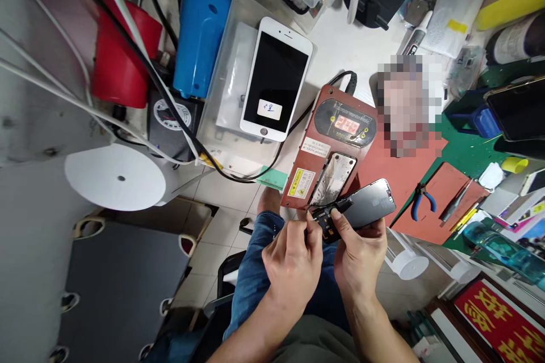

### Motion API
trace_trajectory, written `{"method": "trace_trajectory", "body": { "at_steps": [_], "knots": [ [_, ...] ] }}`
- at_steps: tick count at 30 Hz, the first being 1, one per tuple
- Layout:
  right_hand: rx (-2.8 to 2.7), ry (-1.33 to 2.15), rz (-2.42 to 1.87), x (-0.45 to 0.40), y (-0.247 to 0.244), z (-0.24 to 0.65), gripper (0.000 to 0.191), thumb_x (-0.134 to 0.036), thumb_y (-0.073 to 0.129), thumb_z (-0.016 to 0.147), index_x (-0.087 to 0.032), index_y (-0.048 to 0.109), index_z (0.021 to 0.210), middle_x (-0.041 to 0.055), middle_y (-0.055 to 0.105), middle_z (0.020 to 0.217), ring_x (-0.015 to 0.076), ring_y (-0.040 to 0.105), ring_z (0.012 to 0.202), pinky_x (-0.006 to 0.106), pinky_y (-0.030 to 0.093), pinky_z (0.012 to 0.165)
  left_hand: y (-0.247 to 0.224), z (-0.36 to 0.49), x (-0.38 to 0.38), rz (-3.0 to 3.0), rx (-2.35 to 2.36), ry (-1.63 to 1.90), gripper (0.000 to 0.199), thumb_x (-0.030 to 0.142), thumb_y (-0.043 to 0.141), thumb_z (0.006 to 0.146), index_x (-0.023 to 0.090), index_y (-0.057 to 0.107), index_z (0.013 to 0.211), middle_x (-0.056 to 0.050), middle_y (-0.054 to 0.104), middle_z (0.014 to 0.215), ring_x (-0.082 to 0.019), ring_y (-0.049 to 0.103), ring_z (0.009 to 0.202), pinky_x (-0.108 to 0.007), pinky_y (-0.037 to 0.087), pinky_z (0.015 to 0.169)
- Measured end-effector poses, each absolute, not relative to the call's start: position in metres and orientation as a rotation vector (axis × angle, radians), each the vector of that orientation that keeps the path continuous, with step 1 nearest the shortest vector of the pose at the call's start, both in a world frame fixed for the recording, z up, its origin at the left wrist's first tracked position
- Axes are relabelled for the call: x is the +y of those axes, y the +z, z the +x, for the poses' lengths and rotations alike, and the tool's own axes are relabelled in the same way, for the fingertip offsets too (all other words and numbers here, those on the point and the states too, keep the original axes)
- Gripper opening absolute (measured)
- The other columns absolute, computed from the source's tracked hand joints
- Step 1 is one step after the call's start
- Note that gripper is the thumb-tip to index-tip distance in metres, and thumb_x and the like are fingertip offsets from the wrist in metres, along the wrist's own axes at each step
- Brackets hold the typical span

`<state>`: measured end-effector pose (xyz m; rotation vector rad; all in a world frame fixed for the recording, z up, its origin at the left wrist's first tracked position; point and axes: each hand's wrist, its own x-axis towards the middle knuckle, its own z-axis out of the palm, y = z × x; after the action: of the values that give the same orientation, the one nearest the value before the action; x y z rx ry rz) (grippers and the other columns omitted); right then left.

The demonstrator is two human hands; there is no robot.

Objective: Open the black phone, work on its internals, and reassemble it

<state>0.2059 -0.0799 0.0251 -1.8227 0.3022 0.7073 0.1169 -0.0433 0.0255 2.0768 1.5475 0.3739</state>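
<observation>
My right hand (361, 247) is closed around the lower edge of a phone screen assembly (369, 204), its thumb pressed on the dark grey back. Several flex cables and copper-coloured patches show at the assembly's left end. There my left hand (294, 255) is closed in a pinch at the corner; what lies between its fingertips is too small to make out. Just beyond both hands, a reddish-brown heating station (321, 150) with a lit red digital display lies at the table edge. A silver metal plate (336, 178) is set in its top, partly behind the screen assembly.
A white phone (279, 76) with a paper label rests on a plastic box (223, 76) at the back. Blue-handled pliers (422, 201) and tweezers (455, 201) lie on an orange mat (409, 210) to the right. A black cable (279, 153) loops along the table's left edge.
</observation>
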Motion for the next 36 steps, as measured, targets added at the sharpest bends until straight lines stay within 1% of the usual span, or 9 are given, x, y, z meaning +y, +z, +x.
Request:
{"method": "trace_trajectory", "body": {
  "at_steps": [4,9,19,24,29,33,36],
  "knots": [
    [0.308,0.708,-1.825,-0.0794,0.0252,0.2060,0.056,-0.021,0.102,0.069,-0.021,0.073,0.117,0.0032,0.082,0.101,0.0183,0.076,0.087,0.033,0.065,0.083,0.0262,0.1170,-0.0425,2.081,1.544,0.379,0.028,0.014,0.064,0.104,0.025,0.049,0.083,0.007,0.055,0.058,-0.013,0.062,0.049,-0.029,0.040,0.054],
    [0.304,0.700,-1.821,-0.0788,0.0247,0.2056,0.058,-0.021,0.102,0.069,-0.021,0.073,0.119,0.0056,0.083,0.107,0.0184,0.076,0.087,0.033,0.065,0.082,0.0262,0.1178,-0.0411,2.081,1.544,0.391,0.028,0.013,0.064,0.104,0.025,0.049,0.083,0.007,0.056,0.059,-0.013,0.063,0.049,-0.028,0.041,0.054],
    [0.289,0.692,-1.812,-0.0804,0.0235,0.2051,0.061,-0.019,0.102,0.070,-0.021,0.073,0.124,0.0039,0.083,0.104,0.0169,0.076,0.087,0.032,0.065,0.084,0.0256,0.1173,-0.0396,2.079,1.540,0.406,0.026,0.014,0.064,0.105,0.024,0.050,0.085,0.007,0.056,0.060,-0.012,0.062,0.049,-0.028,0.041,0.054],
    [0.282,0.688,-1.821,-0.0799,0.0229,0.2054,0.057,-0.019,0.102,0.070,-0.021,0.073,0.119,0.0034,0.083,0.101,0.0166,0.076,0.086,0.031,0.065,0.083,0.0261,0.1183,-0.0396,2.087,1.549,0.401,0.027,0.014,0.066,0.104,0.024,0.050,0.085,0.007,0.056,0.060,-0.013,0.062,0.049,-0.028,0.041,0.053],
    [0.292,0.690,-1.829,-0.0785,0.0236,0.2057,0.048,-0.020,0.102,0.068,-0.020,0.072,0.106,0.0019,0.081,0.094,0.0169,0.075,0.084,0.030,0.065,0.080,0.0254,0.1188,-0.0381,2.095,1.555,0.404,0.026,0.015,0.065,0.105,0.025,0.050,0.085,0.008,0.056,0.059,-0.013,0.060,0.047,-0.029,0.040,0.051],
    [0.282,0.690,-1.843,-0.0780,0.0241,0.2055,0.052,-0.021,0.102,0.068,-0.020,0.072,0.111,0.0031,0.082,0.098,0.0178,0.076,0.087,0.032,0.065,0.082,0.0248,0.1183,-0.0367,2.084,1.562,0.409,0.028,0.015,0.065,0.105,0.025,0.049,0.085,0.008,0.054,0.058,-0.013,0.060,0.048,-0.029,0.039,0.051],
    [0.279,0.693,-1.844,-0.0780,0.0238,0.2054,0.054,-0.022,0.102,0.069,-0.020,0.072,0.114,0.0026,0.081,0.095,0.0183,0.076,0.087,0.033,0.065,0.082,0.0247,0.1176,-0.0365,2.079,1.561,0.407,0.027,0.015,0.066,0.104,0.025,0.050,0.084,0.008,0.054,0.058,-0.013,0.061,0.048,-0.029,0.039,0.051]
  ]
}}
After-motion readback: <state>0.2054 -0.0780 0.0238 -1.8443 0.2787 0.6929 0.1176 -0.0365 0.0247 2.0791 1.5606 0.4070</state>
